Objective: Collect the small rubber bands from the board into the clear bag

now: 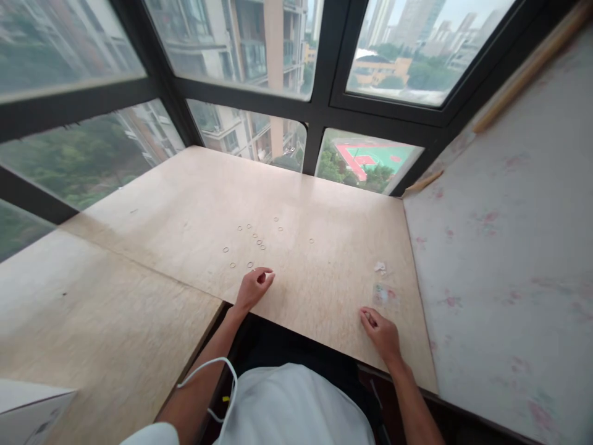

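Head view: rings [261, 245] beyond left hand [254, 289], far from right hand [383, 334]; both curled, grip unclear.

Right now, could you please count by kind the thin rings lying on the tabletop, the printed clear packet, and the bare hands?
Thin rings lying on the tabletop: 11
Printed clear packet: 1
Bare hands, left hand and right hand: 2
Total: 14

Left hand [254, 288] loosely curled; right hand [384, 337] curled, thumb near fingers; forearms [215, 349] bare, apart.
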`<state>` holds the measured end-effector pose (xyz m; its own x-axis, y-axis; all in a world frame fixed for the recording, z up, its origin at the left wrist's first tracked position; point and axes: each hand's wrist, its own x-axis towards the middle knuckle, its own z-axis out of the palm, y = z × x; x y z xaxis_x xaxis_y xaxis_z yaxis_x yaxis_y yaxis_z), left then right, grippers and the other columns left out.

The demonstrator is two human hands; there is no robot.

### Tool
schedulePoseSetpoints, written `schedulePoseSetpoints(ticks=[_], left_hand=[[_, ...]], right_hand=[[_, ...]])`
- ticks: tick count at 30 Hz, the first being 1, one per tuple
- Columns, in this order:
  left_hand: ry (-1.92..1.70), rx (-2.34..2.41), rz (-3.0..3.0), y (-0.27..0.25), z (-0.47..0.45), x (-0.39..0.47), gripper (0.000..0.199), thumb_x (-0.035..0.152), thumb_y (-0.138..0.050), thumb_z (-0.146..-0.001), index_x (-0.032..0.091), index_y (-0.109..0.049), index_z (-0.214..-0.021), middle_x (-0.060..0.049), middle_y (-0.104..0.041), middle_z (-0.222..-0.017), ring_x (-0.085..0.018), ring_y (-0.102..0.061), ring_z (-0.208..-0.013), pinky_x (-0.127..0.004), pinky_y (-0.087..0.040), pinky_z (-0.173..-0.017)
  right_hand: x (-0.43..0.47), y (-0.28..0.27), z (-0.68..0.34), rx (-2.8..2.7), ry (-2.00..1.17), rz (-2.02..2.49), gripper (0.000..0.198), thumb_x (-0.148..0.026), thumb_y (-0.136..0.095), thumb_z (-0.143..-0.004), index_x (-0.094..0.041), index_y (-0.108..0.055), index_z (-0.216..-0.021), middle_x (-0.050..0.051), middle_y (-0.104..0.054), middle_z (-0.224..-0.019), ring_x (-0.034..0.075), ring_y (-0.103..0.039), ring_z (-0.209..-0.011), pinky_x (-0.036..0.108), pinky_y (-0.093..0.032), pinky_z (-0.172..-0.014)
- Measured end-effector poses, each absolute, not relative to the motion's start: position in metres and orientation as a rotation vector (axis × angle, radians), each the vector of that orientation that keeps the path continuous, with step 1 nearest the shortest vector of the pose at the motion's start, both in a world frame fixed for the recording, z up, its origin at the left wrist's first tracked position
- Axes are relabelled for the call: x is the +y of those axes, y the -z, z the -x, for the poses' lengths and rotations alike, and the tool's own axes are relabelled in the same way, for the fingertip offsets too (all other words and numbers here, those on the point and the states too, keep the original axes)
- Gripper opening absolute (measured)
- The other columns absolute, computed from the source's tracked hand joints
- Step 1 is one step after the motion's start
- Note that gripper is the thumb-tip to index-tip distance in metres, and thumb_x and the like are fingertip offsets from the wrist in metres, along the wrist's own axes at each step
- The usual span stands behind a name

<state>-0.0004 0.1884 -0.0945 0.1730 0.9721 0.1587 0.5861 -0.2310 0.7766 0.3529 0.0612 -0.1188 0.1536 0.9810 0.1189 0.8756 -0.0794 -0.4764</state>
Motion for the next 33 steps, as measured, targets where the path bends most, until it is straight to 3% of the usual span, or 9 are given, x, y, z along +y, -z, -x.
schedulePoseSetpoints(ticks=[6, 12, 20, 33], left_hand=[[-0.512, 1.918, -2.056, 0.087, 0.069, 0.216, 0.029, 0.034, -0.058, -0.08, 0.018, -0.064, -0.104, -0.002, -0.056, -0.076, -0.016, -0.054, -0.069, -0.027, -0.041, -0.064], [-0.137, 1.721, -2.282, 0.082, 0.089, 0.24, 0.033, 0.035, -0.048, -0.086, 0.024, -0.06, -0.115, -0.007, -0.055, -0.106, -0.019, -0.058, -0.083, -0.027, -0.041, -0.067], [0.163, 1.402, -2.457, 0.065, 0.084, 0.26, 0.024, 0.027, -0.043, -0.084, 0.024, -0.065, -0.095, -0.006, -0.058, -0.1, -0.018, -0.056, -0.076, -0.028, -0.038, -0.067], [0.204, 1.33, -2.662, 0.064, 0.091, 0.273, 0.021, 0.026, -0.046, -0.08, 0.022, -0.066, -0.084, -0.004, -0.061, -0.093, -0.017, -0.057, -0.072, -0.028, -0.037, -0.064]], right_hand=[[0.061, 0.13, -0.347, -1.67, -0.132, 2.05, 0.057, -0.059, -0.034, -0.087, -0.017, -0.072, -0.088, 0.004, -0.062, -0.057, 0.014, -0.054, -0.048, 0.023, -0.036, -0.051], [0.062, 0.133, -0.348, -1.695, -0.075, 2.038, 0.058, -0.059, -0.033, -0.088, -0.017, -0.073, -0.087, 0.003, -0.06, -0.054, 0.013, -0.053, -0.046, 0.023, -0.035, -0.051], [0.061, 0.13, -0.346, -1.694, -0.077, 2.048, 0.06, -0.06, -0.031, -0.088, -0.017, -0.073, -0.087, 0.003, -0.06, -0.053, 0.013, -0.052, -0.045, 0.023, -0.034, -0.05], [0.061, 0.137, -0.35, -1.73, -0.017, 1.998, 0.054, -0.055, -0.036, -0.089, -0.016, -0.073, -0.086, 0.003, -0.061, -0.054, 0.012, -0.053, -0.045, 0.021, -0.033, -0.049]])
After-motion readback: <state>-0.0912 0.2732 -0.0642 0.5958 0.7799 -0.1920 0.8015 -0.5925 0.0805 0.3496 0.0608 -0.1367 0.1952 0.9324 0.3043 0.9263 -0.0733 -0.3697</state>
